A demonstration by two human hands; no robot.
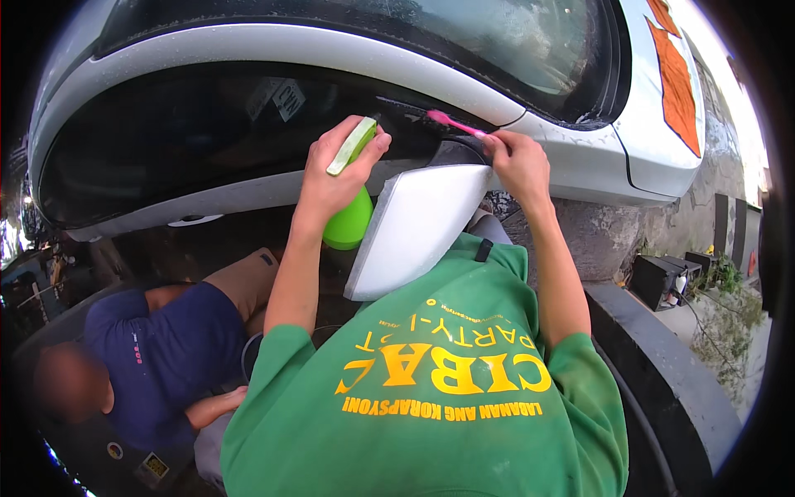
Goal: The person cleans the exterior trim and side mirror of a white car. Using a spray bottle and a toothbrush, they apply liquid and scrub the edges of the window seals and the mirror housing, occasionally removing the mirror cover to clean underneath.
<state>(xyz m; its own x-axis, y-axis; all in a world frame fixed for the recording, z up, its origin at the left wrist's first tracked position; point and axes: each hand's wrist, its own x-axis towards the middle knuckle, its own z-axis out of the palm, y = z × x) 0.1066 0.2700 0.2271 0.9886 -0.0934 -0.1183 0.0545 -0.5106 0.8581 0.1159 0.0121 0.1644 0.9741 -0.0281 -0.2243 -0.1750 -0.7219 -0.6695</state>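
Note:
My left hand grips a green spray bottle by its neck and trigger, with the nozzle towards the dark side window of a white car. A pink toothbrush is in my right hand, held by the end of its handle. Its head lies at the front lower corner of the window, by the base of the side mirror; whether the bristles touch cannot be told. White streaks mark the dark surface there. The white side mirror juts out between my forearms.
At the lower left a person in a dark blue shirt sits or crouches near the car. The wet windshield lies beyond the window frame, and orange cloths rest on the hood. A low ledge and dark boxes are at the right.

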